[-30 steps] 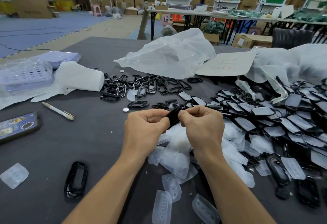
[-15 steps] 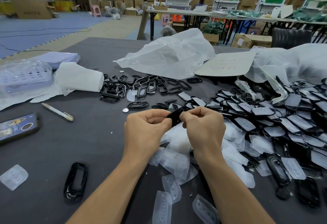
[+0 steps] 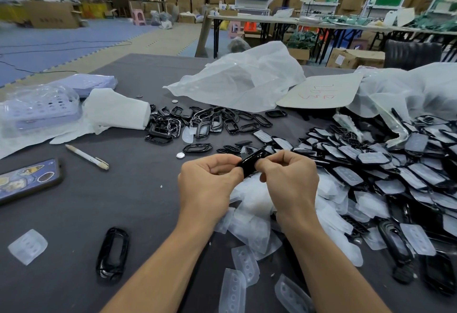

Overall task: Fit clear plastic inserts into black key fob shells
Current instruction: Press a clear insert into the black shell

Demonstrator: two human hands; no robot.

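Pinches black key fob shell (image 3: 251, 161) between curled left hand (image 3: 210, 184) and right hand (image 3: 289, 181), above desk (image 3: 123, 201) near edge; holds long axis slanted, near end leftward, far end rightward.

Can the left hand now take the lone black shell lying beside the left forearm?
Probably not yet: the lone shell lies unobstructed, but left hand and right hand both grip another shell.

Gray table (image 3: 138, 201), scattered shells (image 3: 188, 124), inserts (image 3: 247, 260)
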